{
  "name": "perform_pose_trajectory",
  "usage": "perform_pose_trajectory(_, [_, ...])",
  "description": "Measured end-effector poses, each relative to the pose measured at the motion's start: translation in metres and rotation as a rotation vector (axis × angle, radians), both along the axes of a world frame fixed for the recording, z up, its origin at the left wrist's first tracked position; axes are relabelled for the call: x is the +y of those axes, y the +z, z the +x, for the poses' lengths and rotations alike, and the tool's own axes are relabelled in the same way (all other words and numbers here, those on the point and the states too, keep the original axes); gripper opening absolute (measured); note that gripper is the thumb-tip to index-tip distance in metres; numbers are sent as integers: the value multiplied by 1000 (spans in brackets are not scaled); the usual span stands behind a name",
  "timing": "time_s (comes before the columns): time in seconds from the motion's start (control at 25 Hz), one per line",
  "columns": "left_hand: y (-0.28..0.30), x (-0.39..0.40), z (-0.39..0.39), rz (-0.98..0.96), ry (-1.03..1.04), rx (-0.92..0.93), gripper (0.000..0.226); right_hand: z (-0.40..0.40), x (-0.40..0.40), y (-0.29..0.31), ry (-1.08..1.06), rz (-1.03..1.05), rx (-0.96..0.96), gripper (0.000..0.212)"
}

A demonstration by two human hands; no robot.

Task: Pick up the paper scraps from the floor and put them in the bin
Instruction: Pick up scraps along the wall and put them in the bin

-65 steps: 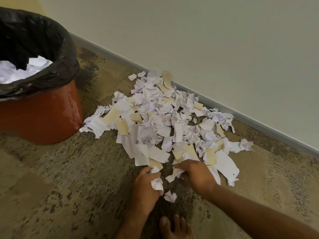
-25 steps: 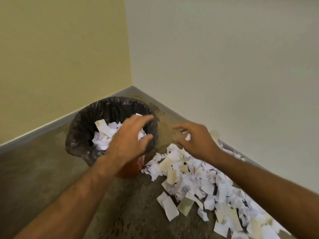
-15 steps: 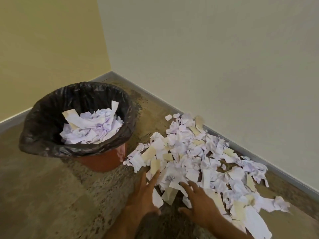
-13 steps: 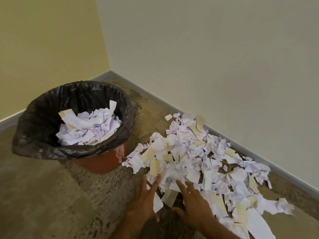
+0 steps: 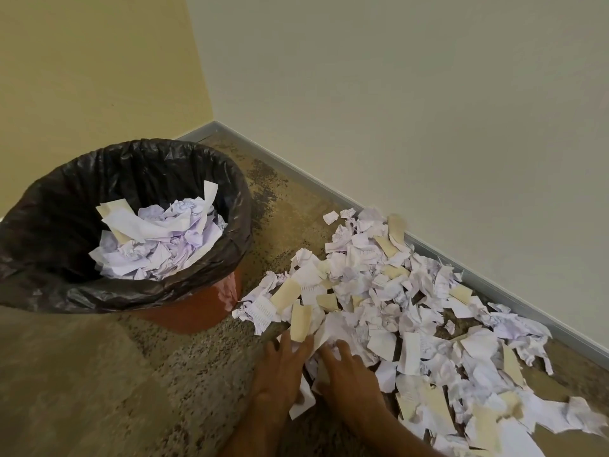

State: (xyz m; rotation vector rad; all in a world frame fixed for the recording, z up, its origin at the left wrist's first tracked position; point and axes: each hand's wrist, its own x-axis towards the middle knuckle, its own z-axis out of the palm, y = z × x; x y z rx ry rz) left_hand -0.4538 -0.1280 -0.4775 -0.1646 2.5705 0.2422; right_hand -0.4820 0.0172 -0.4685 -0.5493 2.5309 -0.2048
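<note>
A heap of white and tan paper scraps (image 5: 389, 311) lies on the speckled floor along the wall. An orange bin (image 5: 201, 311) lined with a black bag (image 5: 52, 245) stands to the left, with crumpled paper (image 5: 158, 239) piled inside. My left hand (image 5: 280, 371) and my right hand (image 5: 349, 374) rest side by side at the near edge of the heap. Their fingers press down on the scraps and curl inward around them. A white scrap (image 5: 303, 402) lies between and partly under the two hands.
The bin stands near the room's corner, where a yellow wall (image 5: 92, 67) meets a pale wall (image 5: 412, 94). A grey skirting board (image 5: 461, 275) runs behind the heap. Bare floor (image 5: 99, 390) lies in front of the bin.
Both hands were over the bin a second ago, then came down to the near edge of the heap. Since half a second ago they have drawn closer together over the scraps.
</note>
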Motion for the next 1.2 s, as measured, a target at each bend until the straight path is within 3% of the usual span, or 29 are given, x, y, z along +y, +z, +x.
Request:
perform_pose_trajectory(0.28, [-14,-10,-7,130,137,103,50,0,0,-5,-78,-193,0,46])
perform_pose_trajectory(0.4, [-15,-11,-6,204,218,114,35,1,2,0,-198,-252,-8,17])
perform_pose_trajectory(0.56, [-10,-16,10,238,245,219,28,2,10,9,-268,-299,-39,10])
perform_pose_trajectory(0.68, [3,-22,27,277,308,315,23,1,15,25,-318,-346,-21,29])
perform_pose_trajectory(0.84, [33,-25,46,395,374,468,20,1,22,59,-386,-469,64,31])
perform_pose_trajectory(1.04, [99,-36,60,552,416,677,19,3,16,139,-429,-675,181,24])
perform_pose_trajectory(1.2, [186,-64,63,605,368,1014,23,-9,-16,232,-299,-821,315,17])
